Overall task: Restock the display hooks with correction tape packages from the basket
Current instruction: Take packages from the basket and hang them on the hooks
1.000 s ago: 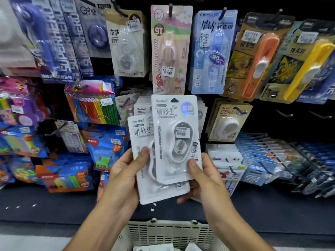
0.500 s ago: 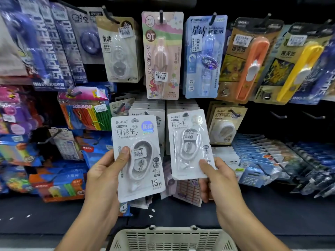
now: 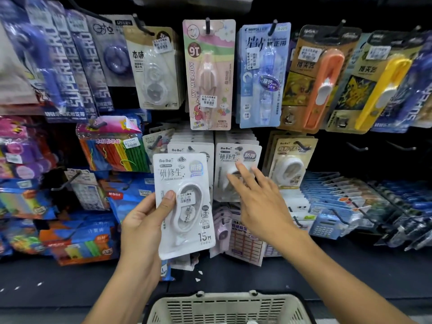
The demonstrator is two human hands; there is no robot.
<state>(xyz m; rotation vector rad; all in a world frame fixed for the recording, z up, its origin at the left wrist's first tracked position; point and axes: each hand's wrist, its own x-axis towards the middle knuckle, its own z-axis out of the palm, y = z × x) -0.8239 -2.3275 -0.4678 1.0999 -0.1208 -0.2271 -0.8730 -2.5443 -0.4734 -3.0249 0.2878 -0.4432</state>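
Note:
My left hand (image 3: 145,220) grips a white correction tape package (image 3: 184,204) by its left edge, thumb on the front, holding it upright before the display. My right hand (image 3: 259,199) is spread with straight fingers, fingertips at the front of a matching white package (image 3: 236,157) that hangs on a display hook in the middle row. A second stack of the same white packages (image 3: 189,146) hangs just left of it, partly hidden behind the held package. The beige basket (image 3: 229,307) stands below, at the bottom edge of the view.
Other hanging stationery packs fill the rack: a pink one (image 3: 209,73), a blue one (image 3: 263,76), orange (image 3: 320,78) and yellow (image 3: 378,83) ones. Bare hooks (image 3: 357,147) stick out at the right. Calculators (image 3: 327,225) lie on the lower shelf.
My right hand has let go of its package, which now hangs on the hook, and its fingers have spread. My left hand keeps its package, held a little higher.

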